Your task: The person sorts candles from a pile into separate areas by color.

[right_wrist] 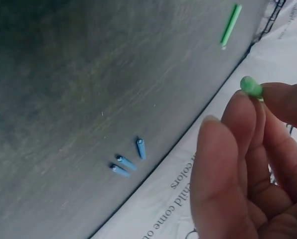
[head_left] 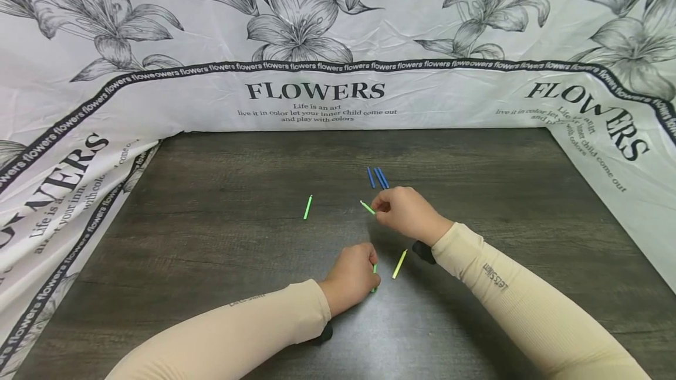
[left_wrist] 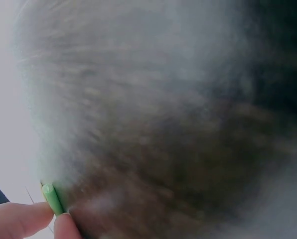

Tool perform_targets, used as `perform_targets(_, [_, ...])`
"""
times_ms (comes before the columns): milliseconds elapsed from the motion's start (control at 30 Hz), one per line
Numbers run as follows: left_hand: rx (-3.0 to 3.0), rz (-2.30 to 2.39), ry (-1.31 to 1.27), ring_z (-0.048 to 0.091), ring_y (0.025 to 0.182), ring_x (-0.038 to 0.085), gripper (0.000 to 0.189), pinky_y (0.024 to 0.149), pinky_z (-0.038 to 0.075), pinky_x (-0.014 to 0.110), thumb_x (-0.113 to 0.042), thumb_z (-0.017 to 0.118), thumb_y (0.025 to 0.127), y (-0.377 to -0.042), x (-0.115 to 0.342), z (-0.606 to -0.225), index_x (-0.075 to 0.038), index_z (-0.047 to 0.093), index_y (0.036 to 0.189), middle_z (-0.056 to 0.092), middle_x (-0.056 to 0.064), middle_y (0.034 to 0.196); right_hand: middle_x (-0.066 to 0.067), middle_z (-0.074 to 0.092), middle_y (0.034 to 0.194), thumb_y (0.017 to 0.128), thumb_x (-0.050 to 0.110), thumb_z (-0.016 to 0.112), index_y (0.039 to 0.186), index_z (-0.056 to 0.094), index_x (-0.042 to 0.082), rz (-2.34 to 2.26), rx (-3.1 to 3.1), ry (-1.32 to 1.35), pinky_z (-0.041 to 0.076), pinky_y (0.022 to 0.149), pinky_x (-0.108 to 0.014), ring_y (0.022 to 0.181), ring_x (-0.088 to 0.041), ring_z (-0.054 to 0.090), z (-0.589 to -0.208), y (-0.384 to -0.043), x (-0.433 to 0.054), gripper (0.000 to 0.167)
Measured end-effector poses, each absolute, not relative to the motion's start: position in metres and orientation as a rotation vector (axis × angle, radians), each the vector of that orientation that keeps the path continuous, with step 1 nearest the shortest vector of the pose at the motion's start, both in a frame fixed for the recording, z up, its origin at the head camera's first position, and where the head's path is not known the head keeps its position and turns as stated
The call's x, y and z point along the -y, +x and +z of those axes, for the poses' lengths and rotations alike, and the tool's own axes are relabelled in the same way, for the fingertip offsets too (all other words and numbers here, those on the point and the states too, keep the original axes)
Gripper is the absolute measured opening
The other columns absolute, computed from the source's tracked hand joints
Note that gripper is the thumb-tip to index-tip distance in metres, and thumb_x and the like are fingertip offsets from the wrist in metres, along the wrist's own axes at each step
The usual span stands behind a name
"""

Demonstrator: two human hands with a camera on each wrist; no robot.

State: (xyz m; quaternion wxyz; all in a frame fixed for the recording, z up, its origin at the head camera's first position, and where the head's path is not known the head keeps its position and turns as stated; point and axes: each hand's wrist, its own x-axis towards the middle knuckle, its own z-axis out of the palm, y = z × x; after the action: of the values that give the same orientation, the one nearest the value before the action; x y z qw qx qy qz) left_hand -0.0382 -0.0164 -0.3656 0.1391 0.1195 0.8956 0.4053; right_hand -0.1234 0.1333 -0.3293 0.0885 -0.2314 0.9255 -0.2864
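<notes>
My right hand (head_left: 408, 211) pinches a thin green candle (head_left: 367, 207) between thumb and fingertips, over the middle of the dark table. In the right wrist view, the end of that green candle (right_wrist: 249, 85) sticks out from the fingertips. Lower down, my left hand (head_left: 350, 275) holds another green candle (head_left: 374, 270) between thumb and fingers; part of it is hidden by them. The left wrist view shows this candle's end (left_wrist: 51, 195) above the thumb and a finger. A yellow candle (head_left: 399, 264) lies on the table just right of the left hand.
Three blue candles (head_left: 371, 177) lie close together beyond the right hand. One more green candle (head_left: 308, 207) lies to the left on the wood-grain table (head_left: 211, 227). White flower-printed cloth (head_left: 449, 101) borders the table at the back and sides.
</notes>
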Motion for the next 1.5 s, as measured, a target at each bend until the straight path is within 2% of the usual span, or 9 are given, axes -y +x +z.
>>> perform_targets(633, [-2.601, 1.191, 0.341, 0.044, 0.058, 0.009, 0.020, 0.055, 0.038, 0.024, 0.011, 0.066, 0.070, -0.037, 0.018, -0.367, -0.002, 0.055, 0.080, 0.049, -0.002, 0.064, -0.005, 0.070, 0.097, 0.090, 0.009, 0.065, 0.106, 0.071, 0.004, -0.857, -2.654, -0.676, 0.052, 0.076, -0.034, 0.087, -0.017, 0.064, -0.334, -0.161, -0.109, 0.018])
perform_targets(967, [-2.596, 1.213, 0.362, 0.042, 0.057, 0.009, 0.020, 0.053, 0.037, 0.023, 0.012, 0.066, 0.070, -0.037, 0.019, -0.366, -0.002, 0.055, 0.079, 0.047, -0.002, 0.063, -0.007, 0.071, 0.098, 0.090, 0.009, 0.064, 0.105, 0.071, 0.003, -0.882, -2.652, -0.643, 0.052, 0.075, -0.034, 0.084, -0.018, 0.065, -0.338, -0.172, -0.094, 0.018])
perform_targets(1167, [-2.575, 1.245, 0.375, 0.042, 0.057, 0.009, 0.020, 0.052, 0.036, 0.023, 0.013, 0.065, 0.071, -0.038, 0.020, -0.367, -0.001, 0.054, 0.079, 0.047, -0.001, 0.064, -0.011, 0.070, 0.099, 0.091, 0.010, 0.062, 0.110, 0.070, 0.000, -0.965, -2.571, -0.541, 0.053, 0.068, -0.031, 0.079, -0.020, 0.065, -0.340, -0.176, -0.085, 0.022])
perform_targets(1500, [-2.580, 1.231, 0.366, 0.043, 0.057, 0.009, 0.020, 0.053, 0.037, 0.022, 0.013, 0.065, 0.069, -0.038, 0.021, -0.369, -0.002, 0.055, 0.079, 0.050, -0.001, 0.064, -0.009, 0.067, 0.088, 0.092, 0.011, 0.062, 0.110, 0.070, 0.000, -1.011, -2.496, -0.450, 0.055, 0.067, -0.028, 0.078, -0.017, 0.063, -0.348, -0.188, -0.075, 0.023])
